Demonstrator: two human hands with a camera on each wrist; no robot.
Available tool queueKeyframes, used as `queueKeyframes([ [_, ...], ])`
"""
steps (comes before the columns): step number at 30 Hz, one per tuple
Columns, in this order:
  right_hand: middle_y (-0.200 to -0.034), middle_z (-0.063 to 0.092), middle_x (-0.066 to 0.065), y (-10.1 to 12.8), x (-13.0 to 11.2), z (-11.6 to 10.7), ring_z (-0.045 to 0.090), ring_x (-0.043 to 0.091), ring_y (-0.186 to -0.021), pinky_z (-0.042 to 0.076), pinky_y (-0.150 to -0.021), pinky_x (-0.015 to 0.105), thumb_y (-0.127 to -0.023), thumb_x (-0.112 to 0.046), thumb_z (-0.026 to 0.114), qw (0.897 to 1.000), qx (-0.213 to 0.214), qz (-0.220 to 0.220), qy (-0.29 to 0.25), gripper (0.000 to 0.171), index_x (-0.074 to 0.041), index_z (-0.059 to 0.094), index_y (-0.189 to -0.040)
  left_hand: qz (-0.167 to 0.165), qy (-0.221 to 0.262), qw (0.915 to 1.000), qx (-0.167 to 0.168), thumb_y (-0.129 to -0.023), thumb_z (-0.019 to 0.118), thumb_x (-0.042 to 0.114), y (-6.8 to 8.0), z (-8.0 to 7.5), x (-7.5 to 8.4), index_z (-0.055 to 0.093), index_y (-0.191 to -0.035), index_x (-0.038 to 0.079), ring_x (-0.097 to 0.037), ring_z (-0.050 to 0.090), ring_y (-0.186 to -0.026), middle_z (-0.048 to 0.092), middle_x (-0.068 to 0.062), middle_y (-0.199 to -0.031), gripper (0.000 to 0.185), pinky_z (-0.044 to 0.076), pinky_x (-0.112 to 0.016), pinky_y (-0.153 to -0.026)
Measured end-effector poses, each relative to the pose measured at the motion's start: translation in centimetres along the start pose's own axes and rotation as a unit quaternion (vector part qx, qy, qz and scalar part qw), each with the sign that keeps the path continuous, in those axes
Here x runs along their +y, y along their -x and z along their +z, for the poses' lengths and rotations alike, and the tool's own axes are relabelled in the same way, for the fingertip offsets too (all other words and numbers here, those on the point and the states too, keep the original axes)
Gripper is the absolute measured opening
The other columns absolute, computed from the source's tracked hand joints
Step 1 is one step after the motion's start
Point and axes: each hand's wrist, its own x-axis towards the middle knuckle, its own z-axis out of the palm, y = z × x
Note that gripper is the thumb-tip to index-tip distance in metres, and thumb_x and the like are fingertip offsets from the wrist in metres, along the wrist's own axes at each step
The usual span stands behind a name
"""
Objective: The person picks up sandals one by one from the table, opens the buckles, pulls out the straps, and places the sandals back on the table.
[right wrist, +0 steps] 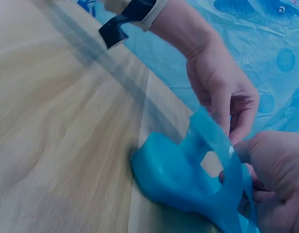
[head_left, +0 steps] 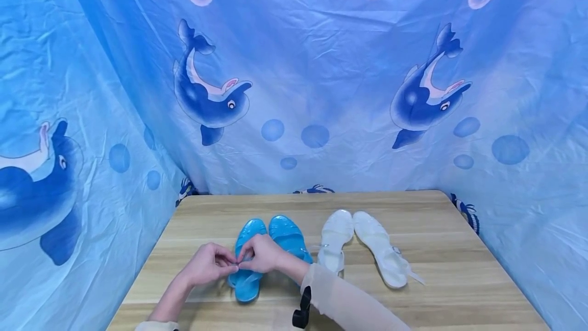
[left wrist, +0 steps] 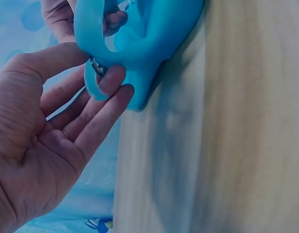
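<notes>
A pair of blue jelly sandals lies in the middle of the wooden table (head_left: 459, 269). Both my hands meet over the left blue sandal (head_left: 246, 286) at its ankle strap. My left hand (head_left: 233, 266) pinches the strap end (left wrist: 91, 87) and its small metal buckle between thumb and fingers, seen close in the left wrist view as my left hand (left wrist: 101, 68). My right hand (head_left: 244, 259) holds the other part of the strap (right wrist: 215, 138), its fingers curled round it in the right wrist view as my right hand (right wrist: 246, 194). The right blue sandal (head_left: 286, 236) lies untouched beside them.
A pair of clear white sandals (head_left: 378, 249) lies to the right of the blue ones. A blue dolphin-print curtain (head_left: 298, 91) hangs behind and along both sides of the table. The table's left edge (left wrist: 117, 160) is close to my left hand.
</notes>
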Motion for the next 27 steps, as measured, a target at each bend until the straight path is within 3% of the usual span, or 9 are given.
queueKeyframes([
  [5,-0.065,0.060,-0.014,0.0,-0.2,-0.5,0.049,-0.004,-0.053,0.041,-0.050,0.013,-0.096,-0.021,0.080,0.999,0.005,-0.026,0.029,0.006,-0.016,0.082,-0.096,-0.016,0.020,0.9996,0.014,-0.088,0.086,0.014,-0.2,0.1,-0.4,0.080,-0.102,0.000,-0.006,0.071,-0.075,0.080,-0.009,-0.092,0.020,0.059,-0.023,-0.065],
  [15,-0.061,0.057,-0.011,0.1,-0.2,-0.1,0.045,-0.001,-0.050,0.035,-0.047,0.016,-0.092,-0.023,0.084,0.999,0.033,0.005,0.000,0.007,-0.016,0.082,-0.094,-0.015,0.040,0.9991,0.000,-0.089,0.085,0.011,-0.5,-0.3,-0.1,0.080,-0.109,-0.003,-0.007,0.073,-0.084,0.080,-0.016,-0.102,0.026,0.060,-0.022,-0.072],
  [22,-0.052,0.047,-0.011,0.3,-0.2,0.7,0.040,0.003,-0.046,0.030,-0.046,0.017,-0.092,-0.028,0.086,0.998,0.027,0.051,-0.032,0.010,-0.019,0.084,-0.091,-0.022,0.081,0.9963,-0.019,-0.090,0.083,0.008,0.3,-0.2,-0.4,0.078,-0.110,-0.009,-0.011,0.074,-0.086,0.080,-0.021,-0.103,0.026,0.060,-0.022,-0.075],
  [27,-0.056,0.056,-0.012,0.4,-0.3,1.0,0.043,0.004,-0.052,0.031,-0.048,0.019,-0.089,-0.033,0.089,0.994,0.036,0.092,-0.053,0.013,-0.021,0.084,-0.085,-0.032,0.071,0.9966,-0.026,-0.090,0.084,0.009,0.3,-0.4,-0.2,0.079,-0.109,-0.007,-0.013,0.074,-0.086,0.081,-0.020,-0.103,0.026,0.060,-0.022,-0.074],
])
